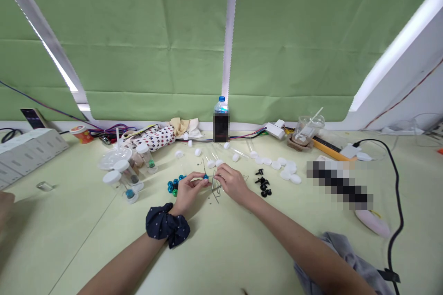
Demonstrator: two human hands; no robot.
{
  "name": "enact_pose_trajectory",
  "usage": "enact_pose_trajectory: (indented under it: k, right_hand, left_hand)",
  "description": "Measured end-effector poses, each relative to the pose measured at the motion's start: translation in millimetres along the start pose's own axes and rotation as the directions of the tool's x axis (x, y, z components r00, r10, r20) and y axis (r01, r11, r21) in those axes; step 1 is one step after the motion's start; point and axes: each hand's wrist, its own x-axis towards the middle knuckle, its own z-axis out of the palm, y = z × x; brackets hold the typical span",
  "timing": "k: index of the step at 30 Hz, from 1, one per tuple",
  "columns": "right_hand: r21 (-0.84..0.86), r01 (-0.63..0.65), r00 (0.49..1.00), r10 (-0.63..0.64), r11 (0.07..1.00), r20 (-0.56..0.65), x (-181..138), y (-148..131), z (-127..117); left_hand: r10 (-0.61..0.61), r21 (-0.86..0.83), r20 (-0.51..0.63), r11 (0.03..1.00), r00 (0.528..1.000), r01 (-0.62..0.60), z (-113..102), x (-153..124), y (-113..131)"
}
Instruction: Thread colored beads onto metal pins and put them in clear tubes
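My left hand [188, 190] is closed in a pinch on a small blue bead [206, 177] just above the pale green table. A dark dotted scrunchie [166, 226] sits on that wrist. My right hand [232, 181] is closed on a thin metal wire [215, 185] right beside the bead. Several blue and green beads [174, 186] lie just left of my left hand. Small black parts [263, 184] lie to the right of my right hand.
Clear tubes with white caps [124, 171] stand at the left, loose white caps [284, 168] at the right. A water bottle [221, 120] stands at the back centre. A black cable [396, 193] runs along the right; grey cloth [342, 249] lies at the near right.
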Motion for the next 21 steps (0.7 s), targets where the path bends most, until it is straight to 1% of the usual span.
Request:
enact_pose_trajectory:
  k: [9, 21]
  right_hand:
    - [-0.056, -0.004, 0.999, 0.001, 0.998, -0.045, -1.1, -0.8, 0.2]
    - [-0.083, -0.025, 0.999, 0.023, 0.996, -0.028, -1.6, -4.6, 1.2]
  left_hand:
    - [0.007, -0.011, 0.010, 1.000, 1.000, -0.006, -0.7, 0.7, -1.5]
    - [-0.007, -0.015, 0.000, 1.000, 1.000, 0.007, -0.3, 0.7, -2.3]
